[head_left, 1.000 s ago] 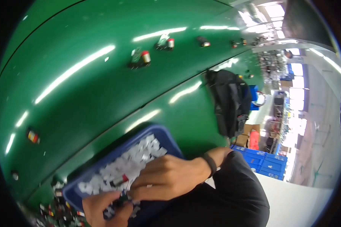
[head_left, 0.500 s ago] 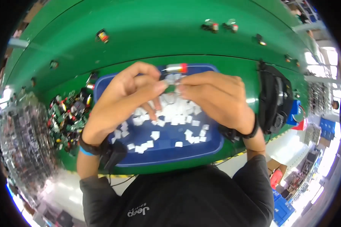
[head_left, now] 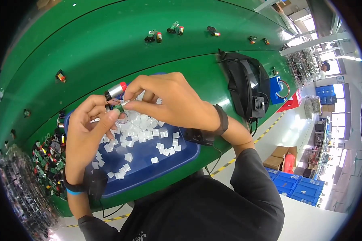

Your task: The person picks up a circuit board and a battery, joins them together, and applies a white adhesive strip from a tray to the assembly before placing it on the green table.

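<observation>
Above the blue tray, my left hand pinches a small green circuit board between thumb and fingers. Thin wires loop from the board, and a silver cylinder with a red end and a black end sits just beyond it; it looks like a small motor or battery. My right hand is closed, thumb and forefinger pinching a small whitish piece against the board. Fingertips partly hide this piece. Under both hands, many small white squares lie heaped and scattered in the blue tray.
To the left lies a pile of circuit assemblies, beside stacked clear packs. Several similar assemblies are spaced along the green table. A black bag rests on the right. Black devices with cables hang at both wrists.
My view has turned, so tray and table appear shifted left and tilted. Both hands stay together at the board, and the cylinder now lies at a slant.
</observation>
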Motion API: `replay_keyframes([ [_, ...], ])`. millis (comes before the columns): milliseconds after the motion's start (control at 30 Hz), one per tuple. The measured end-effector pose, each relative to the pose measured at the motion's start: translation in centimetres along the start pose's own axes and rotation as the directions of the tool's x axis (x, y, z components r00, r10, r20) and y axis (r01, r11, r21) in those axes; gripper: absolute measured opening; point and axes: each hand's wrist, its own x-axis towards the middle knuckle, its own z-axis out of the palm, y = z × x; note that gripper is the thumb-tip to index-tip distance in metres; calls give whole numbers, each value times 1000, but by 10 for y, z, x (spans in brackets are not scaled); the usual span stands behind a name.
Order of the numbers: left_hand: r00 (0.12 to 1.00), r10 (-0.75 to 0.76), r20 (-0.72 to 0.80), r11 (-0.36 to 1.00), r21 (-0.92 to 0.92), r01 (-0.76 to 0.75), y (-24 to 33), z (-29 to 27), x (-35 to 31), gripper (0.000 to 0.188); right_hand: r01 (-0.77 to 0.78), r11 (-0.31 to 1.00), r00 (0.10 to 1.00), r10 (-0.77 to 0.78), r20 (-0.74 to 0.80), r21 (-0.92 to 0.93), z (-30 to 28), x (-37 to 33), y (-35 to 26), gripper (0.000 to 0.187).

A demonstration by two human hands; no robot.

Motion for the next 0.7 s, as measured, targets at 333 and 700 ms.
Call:
replay_keyframes([
  [333, 990, 43, -137, 996, 82, -32, 3, -2, 3, 20, 73, 997, 997, -73, -23, 23, -4, -1, 11, 20],
  [700, 975, 163, -153, 865, 497, -67, 6, 21, -6, 9, 154, 979, 986, -162, -49, -134, 16, 1, 14, 28],
])
